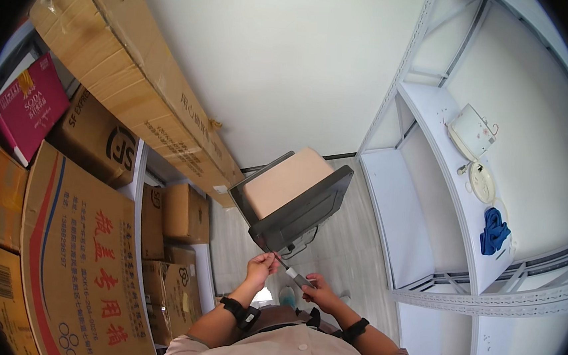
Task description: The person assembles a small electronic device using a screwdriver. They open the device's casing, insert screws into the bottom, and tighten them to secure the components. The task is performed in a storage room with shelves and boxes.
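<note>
My right hand [319, 293] is closed round the grey handle of a slim tool [301, 281] with a white collar. Its thin dark shaft points up and left, toward my left hand [263, 266]. The fingers of that hand are pinched together near the shaft's tip; what is between them is too small to make out. Just beyond both hands a dark grey bin-like case [294, 218] stands on the floor, tilted in view. A plain pinkish-beige block [288, 181] sits between its dark sides. A bent dark wire frame [305, 242] sticks out at its near side.
Cardboard boxes [84, 255] fill shelves on the left, beside a tall carton [138, 79]. White metal shelving [397, 216] stands on the right, holding a white container [472, 132], a round lid-like piece [482, 182] and blue cloth [494, 232]. A white wall [273, 56] closes the far side.
</note>
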Demonstrator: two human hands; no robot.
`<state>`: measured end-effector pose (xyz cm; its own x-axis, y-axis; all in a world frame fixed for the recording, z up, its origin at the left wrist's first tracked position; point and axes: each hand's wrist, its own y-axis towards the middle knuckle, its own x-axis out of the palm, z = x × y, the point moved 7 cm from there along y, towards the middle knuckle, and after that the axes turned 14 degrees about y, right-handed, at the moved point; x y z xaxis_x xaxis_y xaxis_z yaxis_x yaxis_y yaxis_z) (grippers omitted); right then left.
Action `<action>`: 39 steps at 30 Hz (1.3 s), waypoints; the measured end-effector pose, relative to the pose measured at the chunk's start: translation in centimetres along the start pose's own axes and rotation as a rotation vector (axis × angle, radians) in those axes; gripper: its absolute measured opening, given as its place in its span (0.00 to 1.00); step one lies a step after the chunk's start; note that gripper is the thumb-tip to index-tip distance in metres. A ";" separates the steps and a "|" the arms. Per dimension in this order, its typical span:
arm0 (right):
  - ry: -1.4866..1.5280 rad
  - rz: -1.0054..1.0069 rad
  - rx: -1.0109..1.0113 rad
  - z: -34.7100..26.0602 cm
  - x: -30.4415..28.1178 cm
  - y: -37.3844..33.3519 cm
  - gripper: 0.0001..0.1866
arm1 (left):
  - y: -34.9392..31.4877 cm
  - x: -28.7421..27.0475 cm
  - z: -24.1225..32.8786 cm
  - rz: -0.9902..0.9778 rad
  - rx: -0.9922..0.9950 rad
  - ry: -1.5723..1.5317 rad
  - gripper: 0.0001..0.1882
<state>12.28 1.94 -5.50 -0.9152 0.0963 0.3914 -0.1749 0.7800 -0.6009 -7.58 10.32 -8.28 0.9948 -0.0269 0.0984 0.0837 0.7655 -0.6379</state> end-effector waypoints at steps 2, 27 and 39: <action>0.060 0.002 0.057 -0.1 0.1 -0.2 0.18 | 0.4 -0.6 -0.6 0.025 -0.001 0.035 0.09; -0.092 -0.094 -0.030 0.8 -0.2 -0.3 0.17 | -0.4 2.3 -0.1 -0.083 -0.196 -0.499 0.13; -0.232 -0.033 -0.098 -0.6 -3.0 -2.9 0.16 | 0.2 1.9 -0.4 -0.047 -0.202 -0.481 0.13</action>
<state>15.75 -0.20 -4.49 -0.9704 -0.0654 0.2324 -0.1799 0.8379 -0.5154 -5.60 10.13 -8.54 0.8542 0.2768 0.4401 0.1847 0.6298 -0.7545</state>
